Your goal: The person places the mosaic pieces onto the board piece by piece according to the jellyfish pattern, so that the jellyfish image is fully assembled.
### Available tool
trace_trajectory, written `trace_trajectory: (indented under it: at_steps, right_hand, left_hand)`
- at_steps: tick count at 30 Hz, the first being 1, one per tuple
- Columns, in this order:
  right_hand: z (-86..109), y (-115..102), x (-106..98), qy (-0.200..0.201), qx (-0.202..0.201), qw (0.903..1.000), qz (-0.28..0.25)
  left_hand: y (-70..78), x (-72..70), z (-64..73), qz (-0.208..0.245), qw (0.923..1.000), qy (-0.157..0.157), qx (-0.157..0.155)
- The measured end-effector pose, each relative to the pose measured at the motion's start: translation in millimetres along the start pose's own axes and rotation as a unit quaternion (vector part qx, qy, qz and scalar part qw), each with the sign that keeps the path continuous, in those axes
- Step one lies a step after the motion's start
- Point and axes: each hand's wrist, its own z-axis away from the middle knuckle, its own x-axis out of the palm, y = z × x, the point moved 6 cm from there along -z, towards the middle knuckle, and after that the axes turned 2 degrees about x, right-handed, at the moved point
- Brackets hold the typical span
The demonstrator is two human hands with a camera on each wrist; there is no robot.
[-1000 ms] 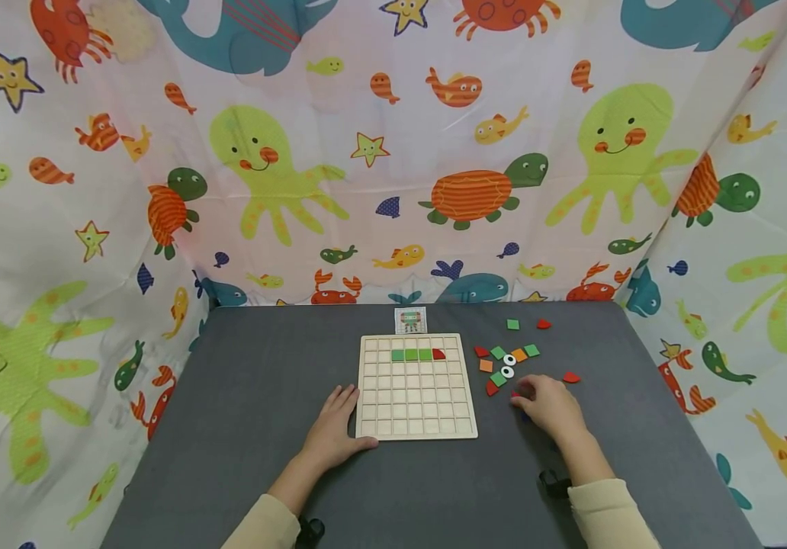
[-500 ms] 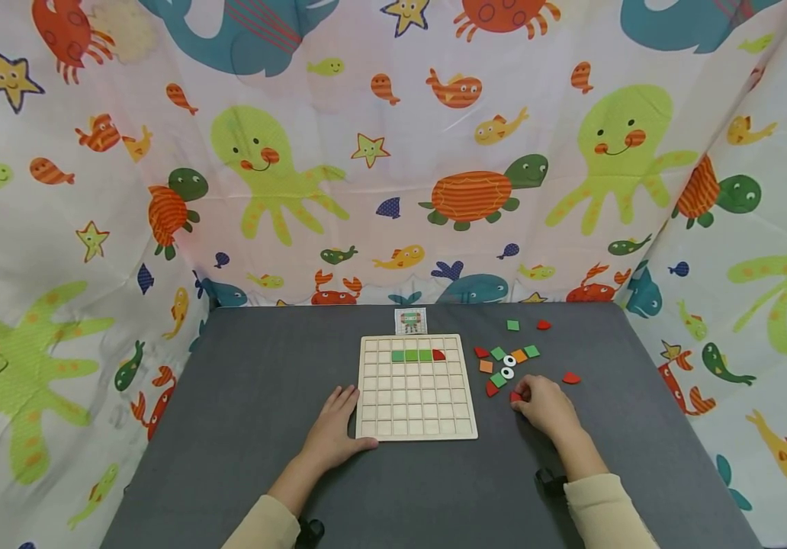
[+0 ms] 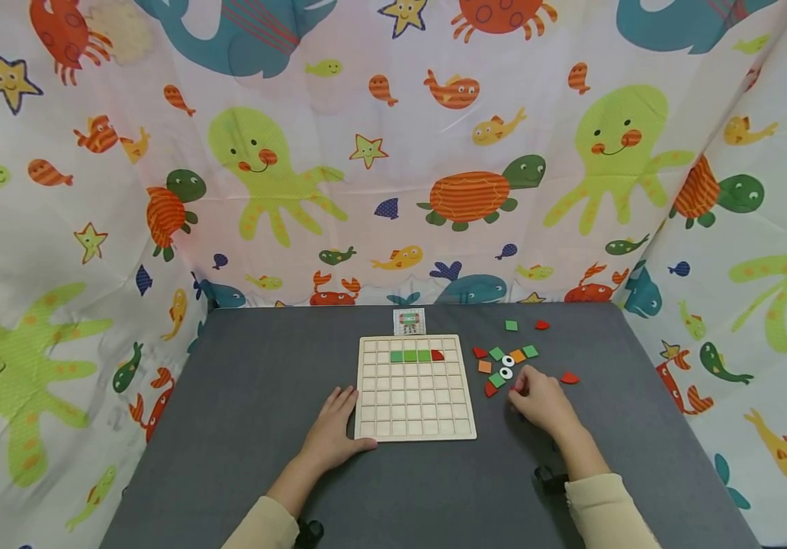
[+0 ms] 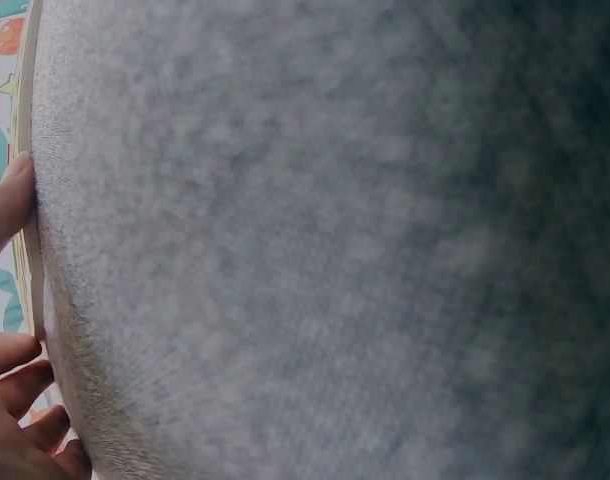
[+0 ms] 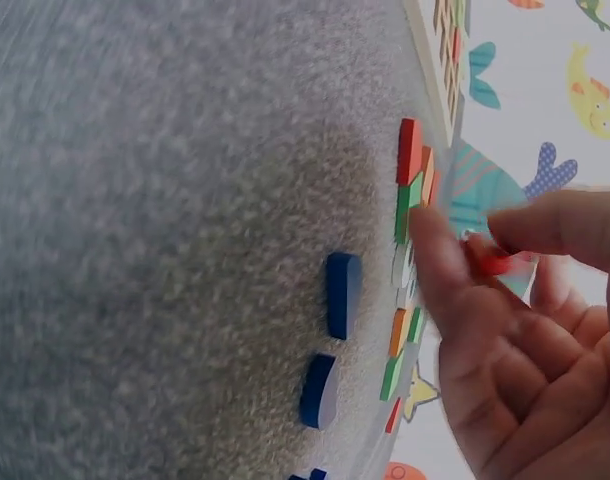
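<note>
My left hand [image 3: 330, 425] rests against the left side of the wooden grid board [image 3: 421, 438], its thumb at the front corner. In the left wrist view, thumb and fingertips touch the board's edge. Three green squares [image 3: 410, 356] and a red rounded piece [image 3: 438, 355] sit in one row of the grid. To the right of the board, my right hand [image 3: 546, 398] pinches a small red piece [image 5: 495, 263] between thumb and finger. The piece is mostly covered by the fingers, and its full shape is hidden.
Loose green, red and orange [image 3: 485, 367] pieces and two white rings [image 3: 506, 373] lie right of the board. The right wrist view also shows blue pieces [image 5: 343, 295]. A picture card [image 3: 409, 321] lies behind the board. Patterned curtains [image 3: 284, 152] surround the grey table [image 3: 263, 366].
My right hand has picked up the red piece from the table and risen slightly. The left hand stays at the board.
</note>
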Motion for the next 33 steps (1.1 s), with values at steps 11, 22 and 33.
trace_trajectory:
  at_steps: [11,22,33]
  right_hand:
    - [-2.0,-8.4,-3.3,0.02,0.005,0.997,-0.074]
    - [-4.6,-18.0,1.8,0.003,-0.003,0.9978,-0.066]
    - [-8.9,-32.3,6.7,-0.003,-0.018,0.9952,-0.096]
  left_hand:
    - [-0.2,0.2,0.7,0.0,1.0,-0.001,-0.001]
    - [0.7,-1.3,-0.1,0.0,1.0,-0.002,-0.005]
    - [0.0,0.2,-0.2,-0.002,1.0,0.001,-0.007]
